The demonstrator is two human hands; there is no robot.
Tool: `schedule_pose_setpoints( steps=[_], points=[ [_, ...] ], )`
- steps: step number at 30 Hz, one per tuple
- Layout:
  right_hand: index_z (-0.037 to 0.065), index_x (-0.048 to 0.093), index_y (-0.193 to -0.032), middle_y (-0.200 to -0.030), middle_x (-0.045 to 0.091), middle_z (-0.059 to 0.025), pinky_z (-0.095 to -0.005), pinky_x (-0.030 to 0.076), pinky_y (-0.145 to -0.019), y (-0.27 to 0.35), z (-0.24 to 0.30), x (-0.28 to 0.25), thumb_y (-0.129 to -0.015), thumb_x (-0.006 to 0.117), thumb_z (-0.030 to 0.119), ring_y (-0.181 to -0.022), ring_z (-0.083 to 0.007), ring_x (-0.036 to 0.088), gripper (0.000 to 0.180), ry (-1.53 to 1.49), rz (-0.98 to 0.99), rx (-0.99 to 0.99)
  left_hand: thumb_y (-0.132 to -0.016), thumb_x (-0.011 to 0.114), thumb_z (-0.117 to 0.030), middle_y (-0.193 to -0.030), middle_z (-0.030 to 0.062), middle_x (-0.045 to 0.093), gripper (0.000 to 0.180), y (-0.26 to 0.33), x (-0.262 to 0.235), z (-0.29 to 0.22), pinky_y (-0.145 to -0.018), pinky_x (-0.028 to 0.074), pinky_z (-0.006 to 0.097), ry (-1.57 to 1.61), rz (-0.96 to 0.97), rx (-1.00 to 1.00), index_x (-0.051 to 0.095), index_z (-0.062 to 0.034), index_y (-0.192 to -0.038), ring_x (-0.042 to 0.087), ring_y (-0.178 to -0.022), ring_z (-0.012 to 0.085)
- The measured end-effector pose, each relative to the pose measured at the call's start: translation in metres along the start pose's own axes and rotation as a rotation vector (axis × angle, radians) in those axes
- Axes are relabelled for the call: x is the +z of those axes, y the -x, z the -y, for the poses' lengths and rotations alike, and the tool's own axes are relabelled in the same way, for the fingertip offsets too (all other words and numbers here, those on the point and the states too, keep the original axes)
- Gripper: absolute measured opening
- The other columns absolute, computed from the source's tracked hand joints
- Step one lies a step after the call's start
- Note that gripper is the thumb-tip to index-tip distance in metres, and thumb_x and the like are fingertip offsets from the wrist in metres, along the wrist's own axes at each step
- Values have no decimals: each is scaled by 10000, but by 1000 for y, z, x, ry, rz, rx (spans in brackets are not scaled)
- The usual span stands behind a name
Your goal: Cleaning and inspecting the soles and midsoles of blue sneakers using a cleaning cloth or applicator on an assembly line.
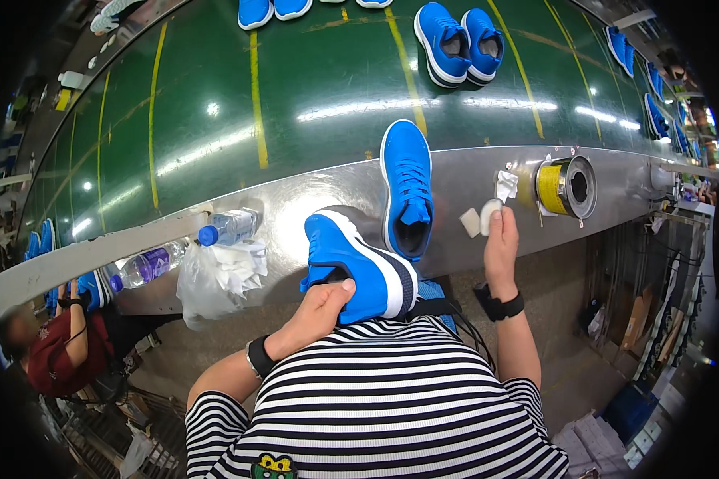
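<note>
Left hand (pixel 321 307) fingers gripping one blue shoe (pixel 358 267), right hand (pixel 501 239) pinching one white pad (pixel 490 215), two bottles (pixel 188 247)

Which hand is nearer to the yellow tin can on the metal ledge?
Right. The right hand rests on the ledge just left of the yellow tin can, touching a white pad. The left hand holds a blue shoe, farther away.
</note>
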State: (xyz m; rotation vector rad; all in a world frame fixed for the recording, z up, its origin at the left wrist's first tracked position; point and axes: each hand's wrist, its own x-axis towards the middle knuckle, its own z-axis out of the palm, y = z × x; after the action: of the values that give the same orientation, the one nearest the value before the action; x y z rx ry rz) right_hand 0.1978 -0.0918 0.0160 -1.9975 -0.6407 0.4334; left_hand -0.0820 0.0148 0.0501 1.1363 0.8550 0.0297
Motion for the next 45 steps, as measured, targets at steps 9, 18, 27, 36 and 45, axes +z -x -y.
schedule_pose_setpoints(
  steps=[9,18,27,36,45],
  points=[
    [46,549,-729,-652,482,-83,-322,359,-572,32,83,16,-785,592,74,-614,-236,473,76,-151,699,-652,-968,329,-274,-698,-23,462,400,3,15,-19,-627,367,229,9,-158,89,538,16,-787,403,-678,68],
    [50,442,-632,-576,417,-78,-335,334,-551,36,102,59,-798,593,86,-524,-238,421,227,-214,767,-735,-956,347,-233,-583,22,385,379,7,25,-38,-548,321,279,-425,-299,427,452,6,-681,354,-587,91],
    [59,444,-626,-597,425,-76,-324,319,-561,25,100,51,-825,576,124,-540,-226,419,247,-200,1155,-729,-944,352,-225,-616,-35,351,365,2,11,-51,-562,309,261,-102,-45,57,421,-23,-647,329,-606,64],
    [53,421,-608,-574,390,-76,-329,318,-598,11,98,40,-825,580,138,-540,-224,388,283,-166,1408,-489,-937,351,-235,-637,-57,430,359,5,4,-48,-552,328,225,-42,3,-20,478,-34,-669,380,-609,33],
    [49,441,-627,-590,431,-80,-342,319,-644,7,100,46,-870,524,209,-570,-240,434,303,-203,1388,-605,-933,361,-249,-690,-49,485,358,5,1,-44,-602,363,226,-53,-2,-31,542,-12,-736,419,-655,44]
  ],
)
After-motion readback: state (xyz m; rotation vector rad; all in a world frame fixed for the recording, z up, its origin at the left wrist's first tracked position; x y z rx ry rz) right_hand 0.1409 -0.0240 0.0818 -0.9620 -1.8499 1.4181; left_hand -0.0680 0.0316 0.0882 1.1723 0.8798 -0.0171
